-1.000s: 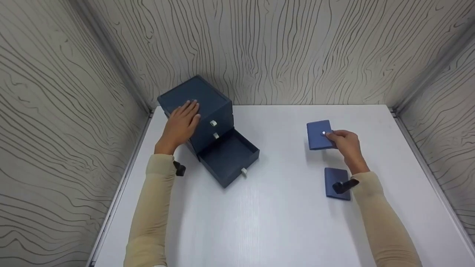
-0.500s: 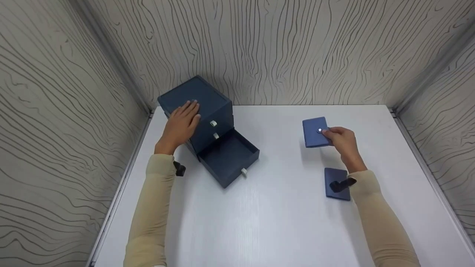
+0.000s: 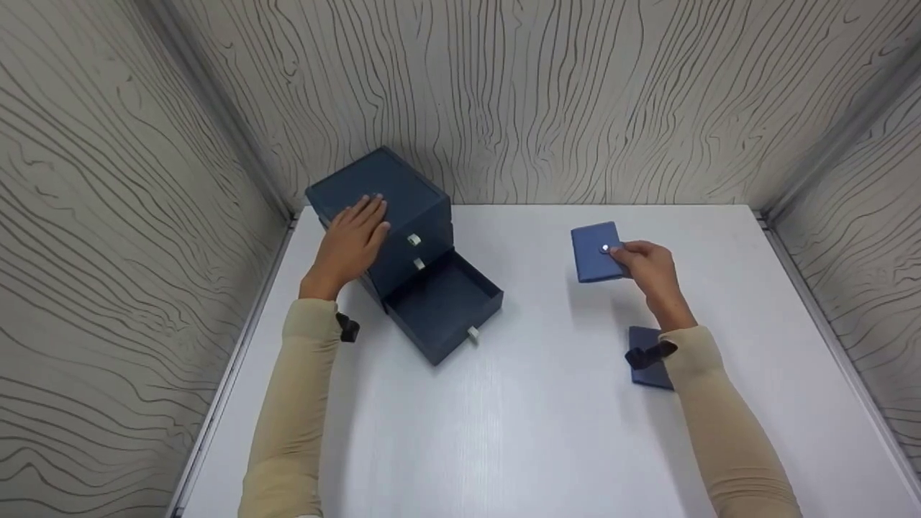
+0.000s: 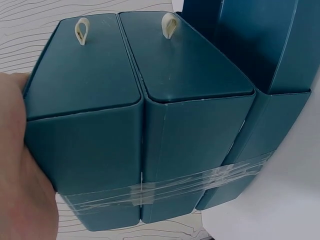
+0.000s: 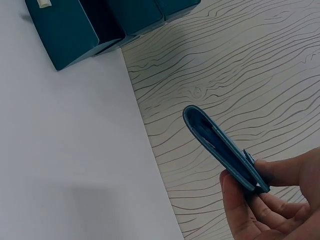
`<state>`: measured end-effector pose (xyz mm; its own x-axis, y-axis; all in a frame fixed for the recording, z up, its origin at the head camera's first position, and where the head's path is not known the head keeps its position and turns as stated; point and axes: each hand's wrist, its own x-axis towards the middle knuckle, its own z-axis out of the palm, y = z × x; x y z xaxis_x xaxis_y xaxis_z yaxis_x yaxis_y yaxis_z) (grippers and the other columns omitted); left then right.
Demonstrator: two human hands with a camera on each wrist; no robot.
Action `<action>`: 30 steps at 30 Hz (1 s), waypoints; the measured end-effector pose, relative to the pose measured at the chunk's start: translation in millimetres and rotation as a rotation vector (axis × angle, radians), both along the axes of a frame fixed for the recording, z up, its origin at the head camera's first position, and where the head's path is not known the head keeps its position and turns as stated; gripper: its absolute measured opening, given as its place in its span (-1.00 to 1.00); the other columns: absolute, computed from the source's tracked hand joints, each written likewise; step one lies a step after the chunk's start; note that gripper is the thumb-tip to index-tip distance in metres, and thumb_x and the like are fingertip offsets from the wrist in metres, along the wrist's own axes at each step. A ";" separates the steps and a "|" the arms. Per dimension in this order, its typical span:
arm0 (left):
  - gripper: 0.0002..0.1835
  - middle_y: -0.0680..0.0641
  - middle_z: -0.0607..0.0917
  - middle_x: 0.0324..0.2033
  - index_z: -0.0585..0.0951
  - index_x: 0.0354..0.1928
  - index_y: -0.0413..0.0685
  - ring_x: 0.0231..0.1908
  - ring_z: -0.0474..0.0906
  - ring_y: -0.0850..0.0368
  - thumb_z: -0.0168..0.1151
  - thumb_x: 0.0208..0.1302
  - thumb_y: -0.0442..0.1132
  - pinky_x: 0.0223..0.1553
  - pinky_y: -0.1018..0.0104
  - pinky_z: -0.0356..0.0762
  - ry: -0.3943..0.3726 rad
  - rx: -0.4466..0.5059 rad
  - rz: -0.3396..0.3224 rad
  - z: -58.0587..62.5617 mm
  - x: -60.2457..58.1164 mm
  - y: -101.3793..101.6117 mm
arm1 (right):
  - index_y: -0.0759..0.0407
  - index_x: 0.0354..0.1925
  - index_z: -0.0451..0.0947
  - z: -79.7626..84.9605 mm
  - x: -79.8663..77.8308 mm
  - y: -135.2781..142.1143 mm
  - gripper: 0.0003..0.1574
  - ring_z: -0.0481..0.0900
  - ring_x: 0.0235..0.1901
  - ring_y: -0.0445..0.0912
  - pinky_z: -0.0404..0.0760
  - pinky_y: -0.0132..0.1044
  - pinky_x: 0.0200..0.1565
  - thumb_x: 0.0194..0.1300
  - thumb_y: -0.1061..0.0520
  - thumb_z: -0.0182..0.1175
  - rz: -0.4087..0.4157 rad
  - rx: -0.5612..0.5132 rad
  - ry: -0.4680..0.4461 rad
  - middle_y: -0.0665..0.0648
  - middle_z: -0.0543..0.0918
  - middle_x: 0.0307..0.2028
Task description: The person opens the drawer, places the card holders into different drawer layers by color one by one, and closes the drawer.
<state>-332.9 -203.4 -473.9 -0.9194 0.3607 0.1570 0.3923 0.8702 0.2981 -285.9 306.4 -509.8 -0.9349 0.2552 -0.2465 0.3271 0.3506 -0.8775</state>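
Note:
A dark blue drawer box [image 3: 381, 183] with three stacked drawers stands at the back left of the table. Its bottom drawer [image 3: 446, 302] is pulled out, and nothing shows inside it. My left hand [image 3: 350, 241] lies with extended fingers on the box's top. Between thumb and fingers, my right hand [image 3: 651, 270] pinches a blue wallet [image 3: 594, 253] with a snap button, held above the table. In the right wrist view the folded wallet [image 5: 220, 145] appears edge-on, its snap end in the fingers. Another blue wallet [image 3: 642, 375] lies on the table, partly hidden under my right wrist.
The white table [image 3: 504, 432] is bounded by wood-grain patterned panels [image 3: 532, 101] at the back and both sides. Clear tape [image 4: 175, 187] wraps around the drawer units. Each wrist carries a small black mount [image 3: 348, 329].
My right hand has carried the pinched wallet leftward and slightly toward the back. The right sleeve now covers more of the wallet on the table. My left hand stays on the box.

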 end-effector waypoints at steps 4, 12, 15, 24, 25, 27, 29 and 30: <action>-0.35 -0.08 0.15 0.69 0.15 0.70 -0.03 0.71 -0.04 -0.09 -0.27 0.78 0.11 0.73 -0.10 -0.14 0.000 0.006 -0.004 -0.5 0.3 0.1 | 0.36 0.51 0.39 1.0 -0.7 -3.6 -0.23 0.61 0.21 0.07 0.46 0.03 0.49 0.60 -0.11 0.16 0.013 0.002 0.020 0.38 0.53 0.39; -0.34 -0.08 0.14 0.70 0.14 0.70 -0.02 0.72 -0.04 -0.08 -0.28 0.77 0.12 0.73 -0.10 -0.14 -0.005 0.010 -0.001 -0.8 0.0 -0.4 | 0.37 0.51 0.38 4.6 -0.4 -10.9 -0.21 0.66 0.08 -0.08 0.53 -0.03 0.42 0.60 -0.13 0.18 0.030 0.011 0.038 0.38 0.57 0.35; -0.34 -0.08 0.14 0.70 0.14 0.70 -0.03 0.71 -0.03 -0.08 -0.27 0.77 0.12 0.73 -0.11 -0.13 -0.001 0.012 0.000 -1.6 -0.2 -1.1 | 0.37 0.49 0.40 5.4 -0.6 -13.8 -0.22 0.66 0.10 -0.06 0.53 -0.03 0.42 0.60 -0.13 0.18 0.042 0.010 0.047 0.37 0.56 0.35; -0.34 -0.07 0.14 0.69 0.15 0.70 -0.03 0.72 -0.03 -0.07 -0.28 0.78 0.12 0.73 -0.10 -0.15 0.002 0.028 -0.002 -3.5 -0.2 -1.8 | 0.36 0.49 0.41 7.0 0.7 -23.1 -0.24 0.63 0.19 0.07 0.49 0.02 0.45 0.59 -0.10 0.19 0.062 -0.006 0.061 0.38 0.56 0.35; -0.34 -0.07 0.14 0.69 0.14 0.70 -0.03 0.72 -0.04 -0.07 -0.29 0.78 0.12 0.73 -0.09 -0.15 0.001 0.029 -0.001 -3.5 -0.2 -1.7 | 0.37 0.49 0.41 7.4 0.7 -24.4 -0.24 0.63 0.20 0.08 0.50 0.03 0.46 0.59 -0.10 0.19 0.064 -0.009 0.063 0.38 0.56 0.35; -0.35 -0.07 0.15 0.69 0.15 0.70 -0.02 0.72 -0.03 -0.07 -0.30 0.78 0.12 0.73 -0.09 -0.15 -0.001 0.034 0.001 -2.7 0.2 -1.2 | 0.37 0.48 0.41 8.6 0.9 -26.9 -0.25 0.64 0.21 0.10 0.50 0.03 0.47 0.59 -0.09 0.19 0.071 -0.013 0.064 0.39 0.57 0.34; -0.35 -0.07 0.15 0.69 0.15 0.70 -0.03 0.72 -0.03 -0.07 -0.32 0.78 0.11 0.73 -0.09 -0.15 -0.002 0.040 0.003 -2.1 0.5 -1.0 | 0.37 0.47 0.42 9.3 0.8 -29.5 -0.26 0.64 0.22 0.12 0.50 0.03 0.47 0.59 -0.08 0.20 0.078 -0.019 0.068 0.39 0.58 0.33; -0.36 -0.07 0.15 0.69 0.15 0.70 -0.03 0.72 -0.03 -0.07 -0.32 0.79 0.11 0.73 -0.10 -0.15 -0.003 0.042 0.003 -2.1 0.3 -1.1 | 0.37 0.47 0.43 9.2 0.5 -30.4 -0.27 0.64 0.22 0.12 0.50 0.03 0.47 0.59 -0.08 0.20 0.082 -0.019 0.070 0.39 0.59 0.32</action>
<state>-332.7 -204.5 -476.1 -0.9208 0.3513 0.1695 0.3891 0.8579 0.3355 -285.4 276.0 -500.6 -0.9675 0.1734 -0.1839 0.2358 0.3570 -0.9039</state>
